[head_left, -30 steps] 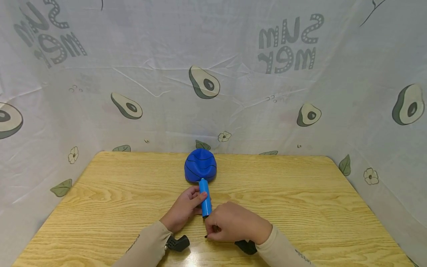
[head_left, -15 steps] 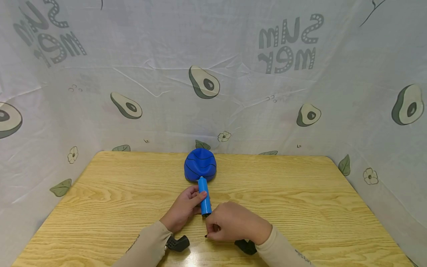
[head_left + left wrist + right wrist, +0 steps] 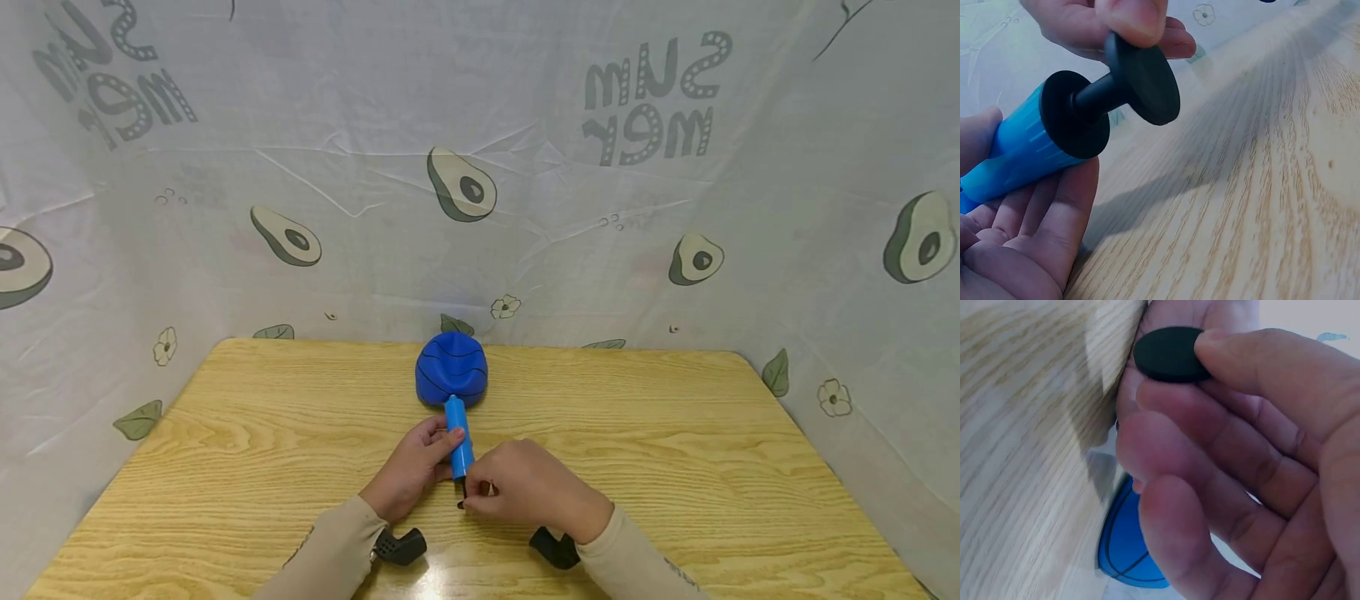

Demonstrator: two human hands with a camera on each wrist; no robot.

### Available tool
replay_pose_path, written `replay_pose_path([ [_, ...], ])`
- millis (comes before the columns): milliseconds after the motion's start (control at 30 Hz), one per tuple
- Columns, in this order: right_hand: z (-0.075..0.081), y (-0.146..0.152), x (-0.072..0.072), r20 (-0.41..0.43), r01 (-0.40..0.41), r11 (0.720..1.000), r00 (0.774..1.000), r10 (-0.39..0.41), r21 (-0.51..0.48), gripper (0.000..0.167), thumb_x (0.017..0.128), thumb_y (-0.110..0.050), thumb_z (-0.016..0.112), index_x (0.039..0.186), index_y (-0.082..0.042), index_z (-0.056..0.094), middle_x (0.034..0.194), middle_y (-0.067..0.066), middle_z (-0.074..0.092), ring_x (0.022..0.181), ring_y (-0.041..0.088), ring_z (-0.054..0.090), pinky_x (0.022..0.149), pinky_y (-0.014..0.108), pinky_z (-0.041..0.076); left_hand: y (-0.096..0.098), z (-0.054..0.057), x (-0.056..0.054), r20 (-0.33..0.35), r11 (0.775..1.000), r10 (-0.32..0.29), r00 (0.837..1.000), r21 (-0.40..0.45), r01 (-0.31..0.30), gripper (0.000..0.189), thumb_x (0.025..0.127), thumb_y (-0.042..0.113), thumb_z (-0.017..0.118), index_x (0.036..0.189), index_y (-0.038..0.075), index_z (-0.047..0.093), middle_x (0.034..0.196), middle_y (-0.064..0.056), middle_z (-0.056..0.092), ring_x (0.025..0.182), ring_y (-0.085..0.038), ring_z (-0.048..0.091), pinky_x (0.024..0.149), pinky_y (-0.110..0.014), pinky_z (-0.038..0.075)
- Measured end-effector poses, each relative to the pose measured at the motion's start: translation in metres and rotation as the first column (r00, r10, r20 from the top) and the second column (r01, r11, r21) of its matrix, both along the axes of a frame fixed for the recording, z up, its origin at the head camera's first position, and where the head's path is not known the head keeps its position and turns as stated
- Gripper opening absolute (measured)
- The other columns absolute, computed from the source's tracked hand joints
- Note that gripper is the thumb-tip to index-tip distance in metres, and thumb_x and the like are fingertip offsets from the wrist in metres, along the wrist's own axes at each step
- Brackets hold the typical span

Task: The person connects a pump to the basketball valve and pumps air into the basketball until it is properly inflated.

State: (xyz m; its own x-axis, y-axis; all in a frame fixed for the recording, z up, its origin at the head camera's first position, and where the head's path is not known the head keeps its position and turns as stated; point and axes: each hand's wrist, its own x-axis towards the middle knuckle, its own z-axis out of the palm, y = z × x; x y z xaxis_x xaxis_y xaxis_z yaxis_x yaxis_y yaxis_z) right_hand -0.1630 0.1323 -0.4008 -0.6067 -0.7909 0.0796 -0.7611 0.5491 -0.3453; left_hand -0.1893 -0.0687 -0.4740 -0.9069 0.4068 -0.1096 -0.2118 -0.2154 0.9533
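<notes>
A blue hand pump (image 3: pixel 462 463) lies in line with a partly deflated blue ball (image 3: pixel 452 368), its tip at the ball's near side. Whether the needle sits inside the ball is too small to tell. My left hand (image 3: pixel 405 473) grips the pump barrel (image 3: pixel 1029 140), thumb on top and fingers beneath. With thumb and fingers, my right hand (image 3: pixel 528 487) pinches the round black plunger handle (image 3: pixel 1147 81). A short length of black rod shows between barrel and handle. In the right wrist view, the handle's flat disc (image 3: pixel 1169 355) shows beside the thumb, and the other fingers are loosely curled.
The wood-grain table (image 3: pixel 637 433) spreads out on both sides of the hands. Behind its far edge hangs a pale curtain (image 3: pixel 360 250) printed with avocados. Black devices (image 3: pixel 401 547) are strapped at both wrists.
My right hand has moved forward, bringing the plunger handle closer to the barrel. The pump has slid slightly toward the ball. My left hand has kept its place.
</notes>
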Motion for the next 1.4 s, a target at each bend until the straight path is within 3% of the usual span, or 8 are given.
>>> replay_pose_path([
  [533, -0.0008, 0.0032, -0.0013, 0.026, -0.076, 0.995, 0.997, 0.074, 0.063, 0.018, 0.09, -0.012, 0.079, 0.08, -0.021, 0.068, 0.07, -0.019, 0.055, 0.061, -0.007, 0.044, 0.056, 0.008, 0.037, -0.0002, -0.0014, 0.0004, -0.014, 1.0, -0.015, 1.0, -0.006, 0.015, 0.049, 0.109, 0.019, 0.056, 0.145, -0.009, 0.036, 0.107, -0.004, 0.064, 0.097, -0.015, 0.066, 0.084, -0.032, 0.06],
  [1167, -0.0024, 0.0016, 0.0023, 0.056, -0.08, 0.989, 0.996, 0.074, 0.12, 0.02, 0.09, -0.017, 0.079, 0.077, -0.025, 0.066, 0.067, -0.022, 0.05, 0.06, -0.007, 0.044, 0.054, 0.01, 0.034, -0.0002, -0.0003, 0.0017, -0.036, 0.998, -0.033, 0.999, -0.045, 0.031, 0.05, 0.108, 0.02, 0.059, 0.143, -0.008, 0.039, 0.107, -0.006, 0.065, 0.097, -0.016, 0.068, 0.084, -0.032, 0.06],
  [1400, -0.0013, -0.0011, 0.0053, 0.133, -0.117, 0.984, 0.986, 0.1, 0.131, 0.017, 0.091, -0.018, 0.078, 0.079, -0.024, 0.069, 0.067, -0.022, 0.052, 0.059, -0.009, 0.046, 0.055, 0.008, 0.037, -0.0002, 0.0001, 0.0014, -0.033, 0.998, -0.026, 0.999, -0.055, 0.024, 0.049, 0.107, 0.02, 0.06, 0.143, -0.008, 0.04, 0.106, -0.004, 0.065, 0.097, -0.015, 0.067, 0.083, -0.032, 0.06],
])
